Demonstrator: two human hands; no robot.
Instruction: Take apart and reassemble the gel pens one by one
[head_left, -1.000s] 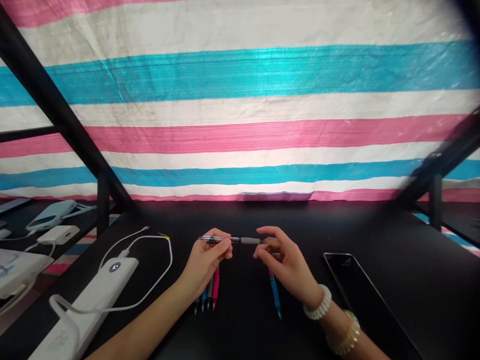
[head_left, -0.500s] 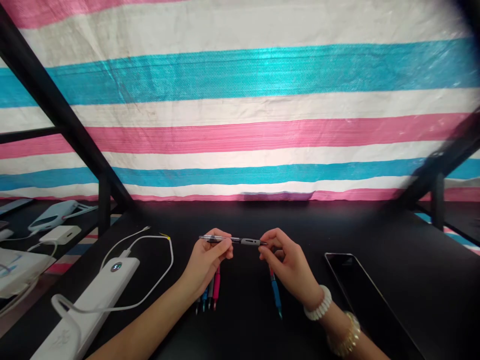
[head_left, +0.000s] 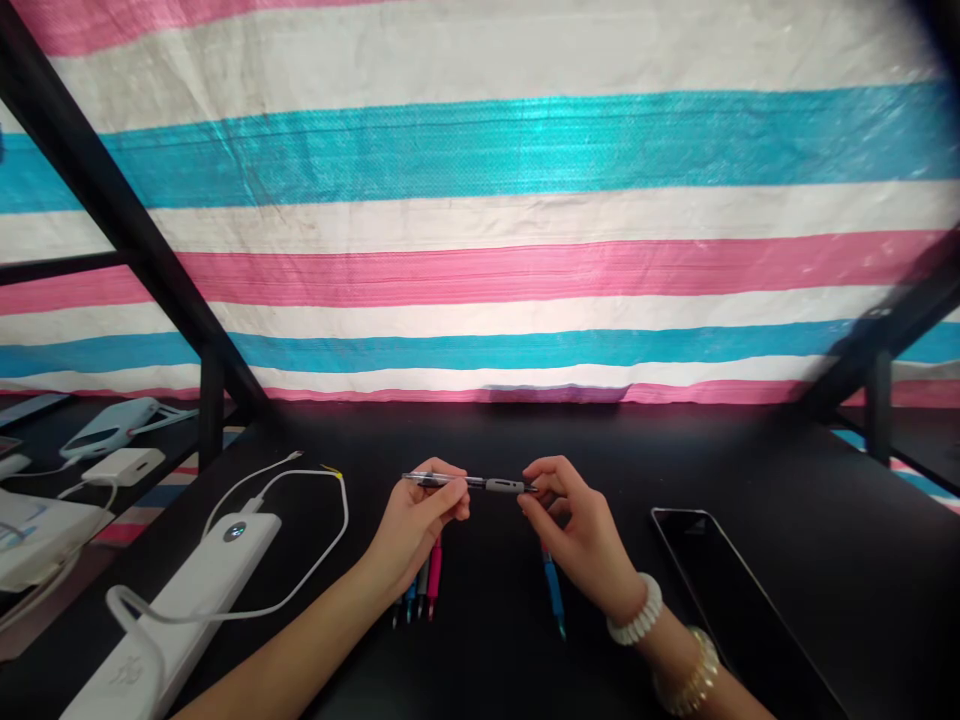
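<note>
A ballpoint pen (head_left: 504,485) with a clear barrel and a grey grip lies level between my two hands. My left hand (head_left: 421,510) is closed round its clear barrel, thumb on the near side. The thumb and forefinger of my right hand (head_left: 574,515) close about the pen's dark tip; the exact contact there is hard to see. Below my left hand, several pens lie side by side, a pink one (head_left: 434,580) among them, their upper ends hidden by that hand. A blue pen (head_left: 553,592) lies below my right hand, partly covered by it.
On the black table (head_left: 480,660), a white power bank (head_left: 187,600) with a looped white cable (head_left: 345,510) is at left. A dark phone (head_left: 739,600) lies at right. Black metal bars (head_left: 169,290) slant up at both sides, before a striped sheet (head_left: 525,270).
My right thumb and forefinger have loosened slightly at the pen's tip. The pen and my left hand stay nearly in place; the whole view has shifted a little.
</note>
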